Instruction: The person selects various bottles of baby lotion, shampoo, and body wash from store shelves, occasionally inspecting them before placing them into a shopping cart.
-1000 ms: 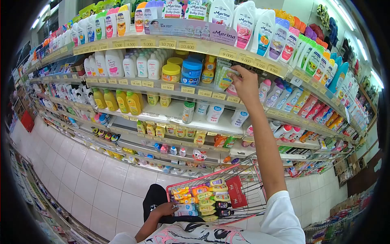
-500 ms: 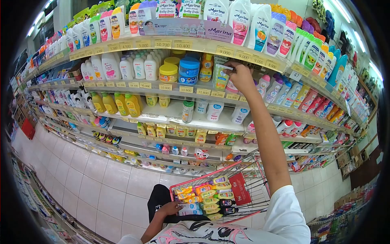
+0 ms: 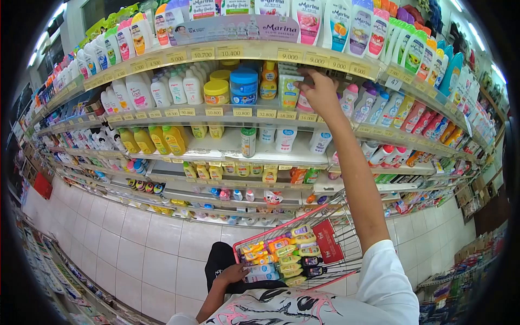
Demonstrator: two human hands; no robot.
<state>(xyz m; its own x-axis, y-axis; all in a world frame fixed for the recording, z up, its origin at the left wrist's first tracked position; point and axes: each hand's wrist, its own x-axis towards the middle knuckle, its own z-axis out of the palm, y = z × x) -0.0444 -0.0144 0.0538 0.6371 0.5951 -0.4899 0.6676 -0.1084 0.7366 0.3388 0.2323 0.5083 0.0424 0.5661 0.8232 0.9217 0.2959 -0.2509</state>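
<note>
My right hand (image 3: pixel 320 92) reaches to the upper-middle shelf. Its bent fingers and thumb are apart, at the right edge of a green-and-white carton (image 3: pixel 290 92). The carton stands upright at the front of a row of similar boxes. A pink bottle beside it is partly hidden by the hand. Low down, my left hand (image 3: pixel 234 273) is closed over the near left rim of a shopping cart (image 3: pixel 237 250), its fingertips close to light-blue packs (image 3: pixel 260 272). Yellow, orange, green and dark-capped bottles (image 3: pixel 290 259) lie in rows in the cart.
A yellow bottle (image 3: pixel 268 81) and blue-lidded jars (image 3: pixel 244 84) stand left of the carton. Purple and pink bottles (image 3: pixel 365 111) stand to the right. Price tags line the shelf edge (image 3: pixel 244 112). Marina bottles (image 3: pixel 338 30) fill the shelf above. Tiled floor (image 3: pixel 162 238) shows left of the cart.
The green-and-white carton, tilted forward in my right hand before, now stands upright in its row. My left hand stays at the cart. The view has shifted slightly.
</note>
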